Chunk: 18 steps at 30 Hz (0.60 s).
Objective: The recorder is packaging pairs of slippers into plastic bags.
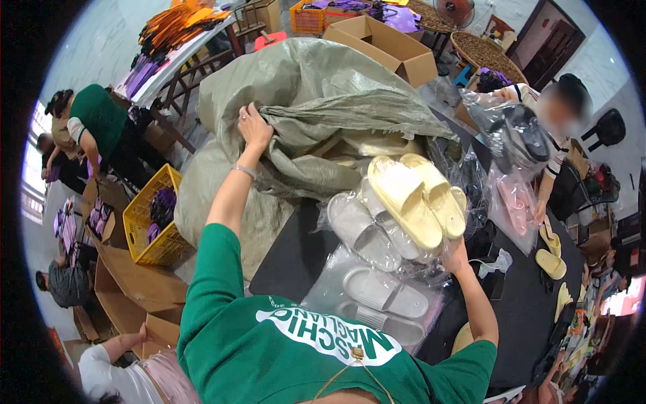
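My left hand (254, 128) is closed on the edge of a big grey-green woven sack (323, 74), with its fabric bunched beside the fingers. The sack's mouth gapes toward me, and pale yellow shapes show inside. My right hand (455, 256) grips a pair of pale yellow slide slippers (407, 202) near their lower end; part of the fingers is hidden behind them. Right beneath lie grey slippers (363, 232) in clear plastic bags. Closer to my body, another bagged grey pair (387, 296) rests on the black table (286, 246).
Across the table at right, a co-worker (562, 108) handles bagged footwear, near pink slippers (515, 202) in plastic and loose yellow slippers (552, 262). A yellow crate (151, 215) and open cardboard boxes (138, 283) stand at left. Another carton (383, 47) sits behind the sack.
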### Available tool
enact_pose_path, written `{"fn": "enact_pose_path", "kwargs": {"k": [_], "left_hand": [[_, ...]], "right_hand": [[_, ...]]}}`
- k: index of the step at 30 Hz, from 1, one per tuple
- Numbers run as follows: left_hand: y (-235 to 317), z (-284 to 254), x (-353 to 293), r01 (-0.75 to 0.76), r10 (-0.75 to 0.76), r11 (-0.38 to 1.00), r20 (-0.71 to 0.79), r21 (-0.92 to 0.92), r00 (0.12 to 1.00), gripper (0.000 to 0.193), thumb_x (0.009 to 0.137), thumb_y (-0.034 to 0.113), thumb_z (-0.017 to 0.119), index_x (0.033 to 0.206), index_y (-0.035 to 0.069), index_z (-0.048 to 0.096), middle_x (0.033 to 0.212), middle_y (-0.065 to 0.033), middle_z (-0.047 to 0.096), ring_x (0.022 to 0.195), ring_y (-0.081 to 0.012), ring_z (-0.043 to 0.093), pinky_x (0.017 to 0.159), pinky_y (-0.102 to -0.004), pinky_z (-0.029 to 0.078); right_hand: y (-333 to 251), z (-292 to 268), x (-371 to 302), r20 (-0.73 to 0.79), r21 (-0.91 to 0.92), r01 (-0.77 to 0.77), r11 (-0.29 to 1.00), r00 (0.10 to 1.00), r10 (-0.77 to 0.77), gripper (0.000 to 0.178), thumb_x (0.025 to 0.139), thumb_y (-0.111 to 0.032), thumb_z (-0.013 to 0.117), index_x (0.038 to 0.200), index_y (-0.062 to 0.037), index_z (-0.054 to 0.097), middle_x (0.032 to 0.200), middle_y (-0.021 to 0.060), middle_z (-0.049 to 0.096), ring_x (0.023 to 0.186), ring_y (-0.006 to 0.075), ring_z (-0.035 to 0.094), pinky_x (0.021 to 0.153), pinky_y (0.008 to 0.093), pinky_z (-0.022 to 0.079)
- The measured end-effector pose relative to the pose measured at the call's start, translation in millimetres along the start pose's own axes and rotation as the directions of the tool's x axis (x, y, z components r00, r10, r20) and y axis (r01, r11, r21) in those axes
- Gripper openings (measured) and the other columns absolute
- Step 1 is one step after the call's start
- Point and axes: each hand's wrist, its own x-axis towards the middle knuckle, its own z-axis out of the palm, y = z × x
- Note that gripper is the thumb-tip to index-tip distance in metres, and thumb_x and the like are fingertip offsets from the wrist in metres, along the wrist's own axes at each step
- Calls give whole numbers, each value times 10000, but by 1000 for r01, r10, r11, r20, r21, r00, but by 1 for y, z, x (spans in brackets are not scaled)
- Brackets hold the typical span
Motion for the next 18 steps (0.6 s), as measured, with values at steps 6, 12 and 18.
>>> {"fn": "enact_pose_path", "kwargs": {"k": [6, 12, 18], "left_hand": [[29, -24, 77, -490, 429, 789, -238, -371, 871, 621, 762, 155, 575, 1349, 43, 410, 1362, -192, 448, 1273, -348, 400, 1033, -431, 352], [5, -32, 160, -275, 375, 908, -325, 315, 868, 784, 767, 546, 652, 1338, 45, 454, 1364, -175, 475, 1322, -330, 367, 1069, -419, 322], [-73, 15, 212, -347, 319, 930, 202, 121, 926, 516, 832, 491, 604, 1071, 35, 647, 1063, -237, 627, 990, -422, 590, 837, -458, 480]], "right_hand": [[-60, -102, 23, 560, -155, -276, 949, 767, 314, 286, 823, -248, 547, 980, -39, 664, 1106, 170, 633, 1056, 352, 584, 917, 467, 441], [-135, -212, 36, 170, 71, -264, 962, 953, 250, 221, 847, -235, 571, 850, -34, 662, 766, 193, 637, 738, 347, 620, 714, 427, 486], [-193, -211, 73, -537, 174, -98, 980, 824, 178, 27, 811, -90, 618, 817, -68, 632, 718, 79, 633, 678, 252, 608, 692, 367, 459]]}}
